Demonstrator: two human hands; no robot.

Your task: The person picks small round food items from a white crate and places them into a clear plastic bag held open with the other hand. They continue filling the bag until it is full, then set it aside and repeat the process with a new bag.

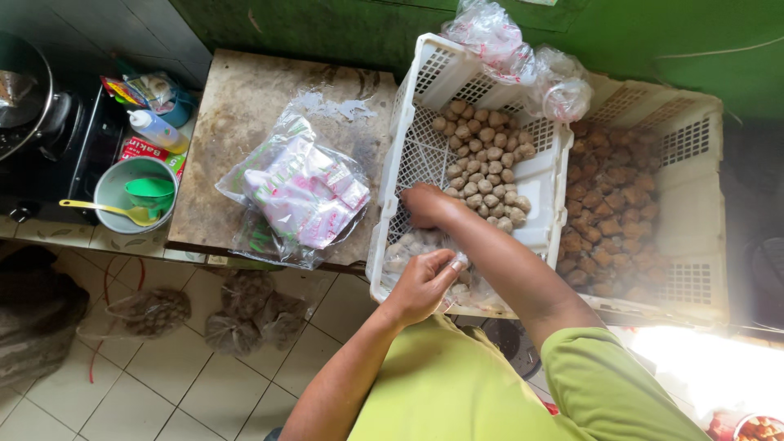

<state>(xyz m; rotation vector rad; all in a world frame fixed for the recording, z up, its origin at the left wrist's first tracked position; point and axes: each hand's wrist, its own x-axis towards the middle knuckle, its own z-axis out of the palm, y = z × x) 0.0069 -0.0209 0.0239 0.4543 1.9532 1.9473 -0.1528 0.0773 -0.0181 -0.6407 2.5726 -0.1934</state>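
Observation:
A white plastic crate (425,73) holds a heap of pale round balls (483,167). My right hand (423,204) reaches into the crate at the near edge of the heap, fingers curled over some balls. My left hand (420,286) pinches the rim of a clear plastic bag (408,245) that lies in the crate's near corner and holds several balls. A second white crate (694,163) to the right is filled with brown balls (608,212).
A stack of clear bags with pink print (302,192) lies on a worn board (237,106). Knotted empty bags (523,57) hang on the crate rims. A grey bowl with a green cup and a yellow spoon (135,196) stands left. Filled bags (245,314) lie on the tiled floor.

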